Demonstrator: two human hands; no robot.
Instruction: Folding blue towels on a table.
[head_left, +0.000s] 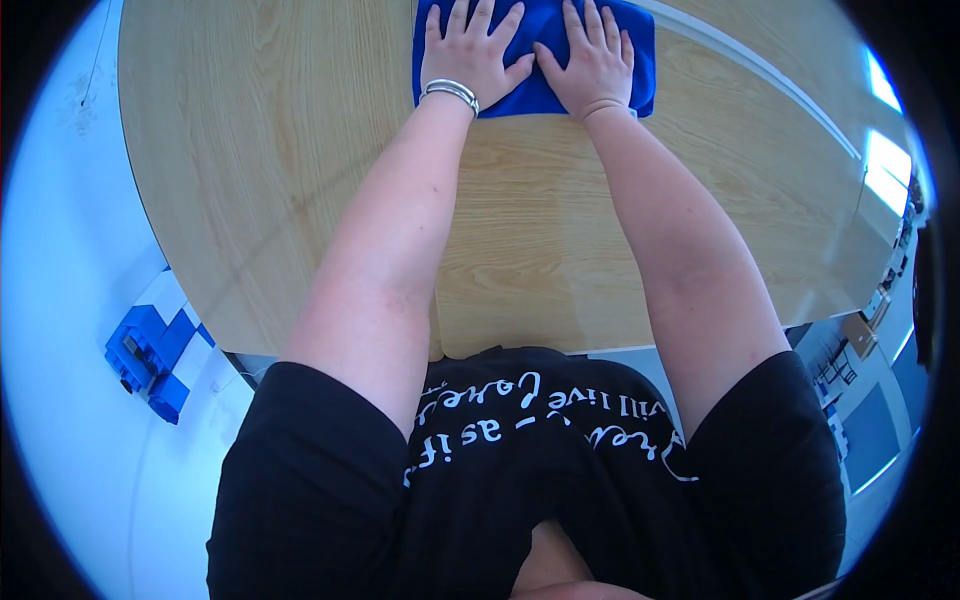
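Note:
A blue folded cloth (551, 101) lies on the wood-grain table (517, 225) at the top middle of the head view. Flat on its left part rests my left hand (472, 56), palm down with fingers spread and silver bangles at the wrist. My right hand (591, 67) is pressed flat on the right part of the same cloth, its fingers slightly apart. The two thumbs point towards each other with a small gap between them. A small white bit shows at the cloth's near edge by my right wrist. The cloth's far edge is cut off by the picture's rim.
A white strip (757, 60) runs across the table from behind the cloth towards the right edge. Blue objects (146, 360) stand on the floor beyond the table's left edge. Further off at the right are a cardboard box (860, 335) and a dark rack.

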